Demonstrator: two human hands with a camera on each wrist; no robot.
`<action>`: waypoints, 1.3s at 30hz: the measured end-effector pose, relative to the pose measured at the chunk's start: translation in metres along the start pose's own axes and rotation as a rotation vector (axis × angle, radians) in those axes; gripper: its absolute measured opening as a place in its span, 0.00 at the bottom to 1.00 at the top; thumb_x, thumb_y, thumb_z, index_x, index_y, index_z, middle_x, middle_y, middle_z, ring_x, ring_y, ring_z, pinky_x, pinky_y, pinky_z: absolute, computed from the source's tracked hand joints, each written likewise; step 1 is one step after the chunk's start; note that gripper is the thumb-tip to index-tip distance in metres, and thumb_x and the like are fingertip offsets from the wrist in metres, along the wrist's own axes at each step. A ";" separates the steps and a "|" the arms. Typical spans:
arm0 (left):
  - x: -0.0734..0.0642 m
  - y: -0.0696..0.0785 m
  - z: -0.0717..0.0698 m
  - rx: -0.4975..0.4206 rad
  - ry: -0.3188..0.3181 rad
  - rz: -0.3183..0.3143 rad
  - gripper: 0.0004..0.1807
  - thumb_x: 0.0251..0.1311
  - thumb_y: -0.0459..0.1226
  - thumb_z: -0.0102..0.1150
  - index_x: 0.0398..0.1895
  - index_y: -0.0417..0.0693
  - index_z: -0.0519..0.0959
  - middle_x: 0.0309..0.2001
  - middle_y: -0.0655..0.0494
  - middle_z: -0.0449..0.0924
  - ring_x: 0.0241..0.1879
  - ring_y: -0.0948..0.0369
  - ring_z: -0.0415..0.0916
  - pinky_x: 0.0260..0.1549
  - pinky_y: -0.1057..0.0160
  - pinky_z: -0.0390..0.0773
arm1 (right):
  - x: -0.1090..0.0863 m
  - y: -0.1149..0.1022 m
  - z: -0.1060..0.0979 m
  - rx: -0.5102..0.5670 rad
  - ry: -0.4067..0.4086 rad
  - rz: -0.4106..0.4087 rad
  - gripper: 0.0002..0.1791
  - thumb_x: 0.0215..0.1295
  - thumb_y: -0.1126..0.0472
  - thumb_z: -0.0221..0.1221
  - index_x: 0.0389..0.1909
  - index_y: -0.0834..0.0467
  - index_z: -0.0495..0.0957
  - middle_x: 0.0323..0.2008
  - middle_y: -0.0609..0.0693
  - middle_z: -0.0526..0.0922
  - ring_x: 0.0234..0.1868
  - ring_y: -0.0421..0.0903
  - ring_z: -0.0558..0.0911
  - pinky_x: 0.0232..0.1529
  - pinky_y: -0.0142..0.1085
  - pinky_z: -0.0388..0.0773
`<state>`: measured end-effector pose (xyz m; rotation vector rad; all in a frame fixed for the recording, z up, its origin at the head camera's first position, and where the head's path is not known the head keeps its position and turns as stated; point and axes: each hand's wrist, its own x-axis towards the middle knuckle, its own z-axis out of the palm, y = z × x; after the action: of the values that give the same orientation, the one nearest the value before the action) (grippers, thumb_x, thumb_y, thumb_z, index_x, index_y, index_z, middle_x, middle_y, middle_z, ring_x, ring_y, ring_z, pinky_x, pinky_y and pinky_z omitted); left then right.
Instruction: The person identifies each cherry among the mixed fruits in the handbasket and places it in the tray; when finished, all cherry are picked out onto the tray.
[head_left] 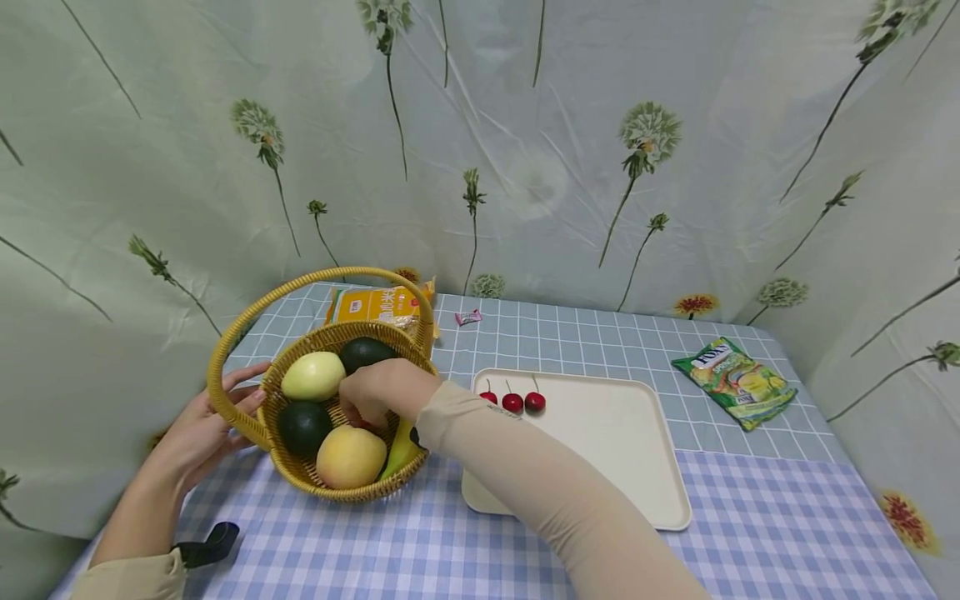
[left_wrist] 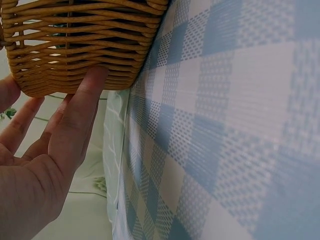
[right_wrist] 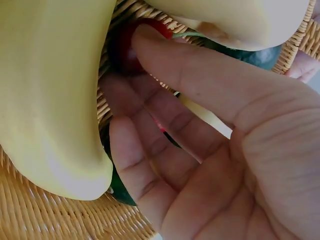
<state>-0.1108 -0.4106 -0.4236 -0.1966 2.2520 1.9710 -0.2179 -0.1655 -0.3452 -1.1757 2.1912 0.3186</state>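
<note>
A wicker basket (head_left: 352,493) with a tall handle stands at the left of the table. Inside lie a pale yellow-green fruit (head_left: 313,377), two dark green avocado-like fruits (head_left: 304,428), a peach (head_left: 351,457) and a banana (head_left: 402,450). My right hand (head_left: 386,390) reaches down into the basket. In the right wrist view, its thumb and fingers pinch a red cherry (right_wrist: 125,47) with a green stem, beside the banana (right_wrist: 55,100). Against the basket's left outer side, my left hand (head_left: 198,429) rests with fairly straight fingers. Its fingertips touch the weave (left_wrist: 75,50) in the left wrist view.
Right of the basket lies a cream tray (head_left: 600,450) with three cherries (head_left: 513,403) near its back left corner, partly behind my right sleeve. An orange packet (head_left: 367,305) lies behind the basket, a small pink candy (head_left: 468,317) beside it. A green bag (head_left: 738,383) lies at far right.
</note>
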 end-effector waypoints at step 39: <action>-0.001 -0.002 0.001 -0.026 0.006 -0.009 0.27 0.83 0.42 0.54 0.80 0.66 0.65 0.52 0.76 0.82 0.49 0.70 0.83 0.44 0.61 0.86 | -0.098 0.099 0.039 0.395 0.369 -0.214 0.12 0.69 0.55 0.73 0.40 0.51 0.78 0.32 0.48 0.76 0.33 0.40 0.72 0.35 0.30 0.70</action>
<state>-0.1097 -0.4103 -0.4251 -0.2154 2.2261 1.9991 -0.2424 -0.0252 -0.3222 -1.2969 2.2598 -0.4360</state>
